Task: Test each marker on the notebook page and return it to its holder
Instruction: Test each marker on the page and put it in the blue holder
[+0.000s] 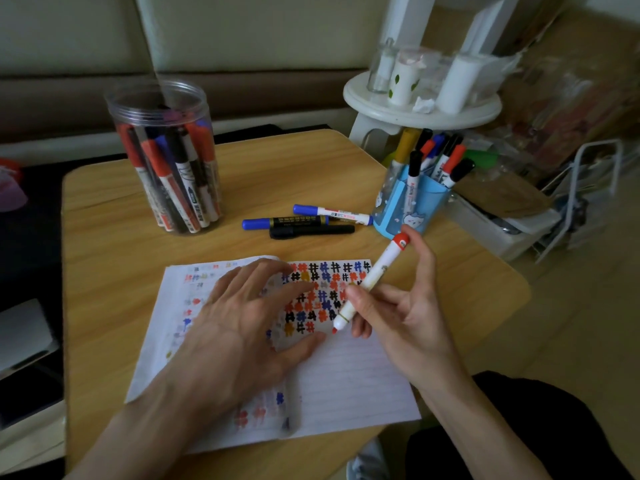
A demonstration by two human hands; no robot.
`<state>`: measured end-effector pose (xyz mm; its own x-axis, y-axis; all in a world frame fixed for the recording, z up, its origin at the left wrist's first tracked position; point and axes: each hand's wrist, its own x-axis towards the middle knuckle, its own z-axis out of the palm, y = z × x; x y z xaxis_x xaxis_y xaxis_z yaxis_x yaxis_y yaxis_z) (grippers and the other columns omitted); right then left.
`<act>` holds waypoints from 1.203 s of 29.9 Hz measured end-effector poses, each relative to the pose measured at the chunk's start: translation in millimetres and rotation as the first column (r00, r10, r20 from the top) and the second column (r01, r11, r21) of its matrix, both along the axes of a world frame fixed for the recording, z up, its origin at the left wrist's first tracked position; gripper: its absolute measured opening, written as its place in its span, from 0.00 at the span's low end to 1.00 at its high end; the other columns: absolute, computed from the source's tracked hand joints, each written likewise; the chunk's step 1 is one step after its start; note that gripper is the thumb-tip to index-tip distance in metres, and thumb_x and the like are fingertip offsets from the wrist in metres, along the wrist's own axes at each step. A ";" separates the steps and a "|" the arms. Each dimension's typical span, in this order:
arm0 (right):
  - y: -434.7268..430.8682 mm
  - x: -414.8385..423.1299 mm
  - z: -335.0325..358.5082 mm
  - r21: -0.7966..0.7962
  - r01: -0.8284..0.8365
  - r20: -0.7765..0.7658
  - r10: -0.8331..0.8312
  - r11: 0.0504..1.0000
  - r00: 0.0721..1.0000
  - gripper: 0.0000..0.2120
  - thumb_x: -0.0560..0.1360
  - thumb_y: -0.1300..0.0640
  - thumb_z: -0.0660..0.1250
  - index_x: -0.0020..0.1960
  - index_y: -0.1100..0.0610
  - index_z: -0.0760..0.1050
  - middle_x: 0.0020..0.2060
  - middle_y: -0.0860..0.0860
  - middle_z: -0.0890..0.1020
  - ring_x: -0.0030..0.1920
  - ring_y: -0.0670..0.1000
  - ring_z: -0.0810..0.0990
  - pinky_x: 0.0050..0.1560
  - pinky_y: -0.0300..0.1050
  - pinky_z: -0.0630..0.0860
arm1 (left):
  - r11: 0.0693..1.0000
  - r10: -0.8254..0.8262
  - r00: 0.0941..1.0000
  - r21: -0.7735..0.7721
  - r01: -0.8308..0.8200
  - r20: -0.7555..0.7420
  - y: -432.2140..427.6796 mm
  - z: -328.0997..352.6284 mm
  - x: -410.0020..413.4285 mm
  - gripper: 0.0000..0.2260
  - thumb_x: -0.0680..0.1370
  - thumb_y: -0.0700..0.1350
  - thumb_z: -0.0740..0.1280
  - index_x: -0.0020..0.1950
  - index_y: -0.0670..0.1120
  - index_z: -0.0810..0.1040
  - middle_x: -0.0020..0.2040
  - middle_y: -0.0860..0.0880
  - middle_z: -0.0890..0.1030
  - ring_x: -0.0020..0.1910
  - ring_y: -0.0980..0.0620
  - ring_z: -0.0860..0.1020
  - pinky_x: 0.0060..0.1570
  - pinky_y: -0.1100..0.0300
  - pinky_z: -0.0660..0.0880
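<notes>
Wood-grain counter (114,258) with rounded corners, far edge at 12 o'clock, right edge slanting from 3 o'clock down toward 5, just beyond the right wrist. Lined notebook (353,386) open at the centre, near right corner close to the counter's near edge at 5 o'clock, left page reaching toward 9. Left hand (242,323) pressed flat across the gutter, fingers straight and spread, tips toward 1 o'clock, thumb under the block of coloured hash marks. Right hand (405,317) at 3 o'clock of the page, pinching a white-bodied red marker (372,282) between thumb and curled fingers, forefinger lifted straight. Long axis of that marker tilted from 7 o'clock to 1 o'clock: red tip low at 7, just below the last row of marks, contact with the paper not certain; red back end high at 1, aimed toward the blue holder (412,206). Holder near the right edge at 2 o'clock, packed with upright markers, caps up. Three loose markers side by side between holder and page at 12 to 1 o'clock, long axes roughly 9 to 3: blue-capped white marker (332,213), blue-capped black marker (284,222), black marker (311,231). Clear jar (166,157) at 10 to 11 o'clock, full of markers, well apart from both hands. Band of bare wood between jar and notebook at 10 o'clock, narrower wedge right of the page at 3 to 4. White stool (422,105) off the counter, beyond the holder at 1 o'clock.
</notes>
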<state>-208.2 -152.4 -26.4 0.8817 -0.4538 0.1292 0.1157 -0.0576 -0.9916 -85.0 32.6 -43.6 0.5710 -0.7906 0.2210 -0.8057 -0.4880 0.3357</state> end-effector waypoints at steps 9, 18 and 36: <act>-10.7 -4.4 -2.7 -0.032 0.040 0.016 -0.040 0.999 0.999 0.44 0.77 0.60 0.72 0.79 0.36 0.48 0.39 0.61 0.86 0.34 0.55 0.80 0.42 0.46 0.81 | 0.999 -0.018 1.000 -0.050 0.017 -0.021 -10.9 4.9 -2.1 0.29 0.73 0.74 0.59 0.70 0.63 0.74 0.73 0.59 0.68 0.72 0.54 0.70 0.71 0.45 0.71; -25.9 -12.2 -4.2 -0.096 0.087 0.008 -0.086 0.992 0.996 0.42 0.77 0.56 0.73 0.79 0.37 0.51 0.38 0.59 0.87 0.34 0.58 0.86 0.38 0.48 0.83 | 0.998 -0.025 1.000 -0.058 0.025 -0.011 -22.2 4.6 -3.5 0.36 0.67 0.82 0.59 0.70 0.65 0.73 0.72 0.59 0.70 0.70 0.51 0.72 0.67 0.44 0.73; -44.9 -3.6 2.3 -0.148 0.148 0.080 -0.138 0.978 0.987 0.40 0.79 0.57 0.71 0.82 0.47 0.51 0.45 0.55 0.88 0.40 0.54 0.87 0.42 0.45 0.82 | 0.992 -0.061 0.998 -0.111 0.063 0.022 -40.2 4.8 -1.0 0.39 0.67 0.83 0.59 0.71 0.63 0.73 0.72 0.60 0.68 0.73 0.53 0.68 0.69 0.45 0.70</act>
<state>-211.9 -197.3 -24.1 0.7957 -0.5447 0.2648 0.1629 -0.2286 -0.9598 -86.0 -7.6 -38.9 0.5163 -0.7944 0.3199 -0.8400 -0.3970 0.3700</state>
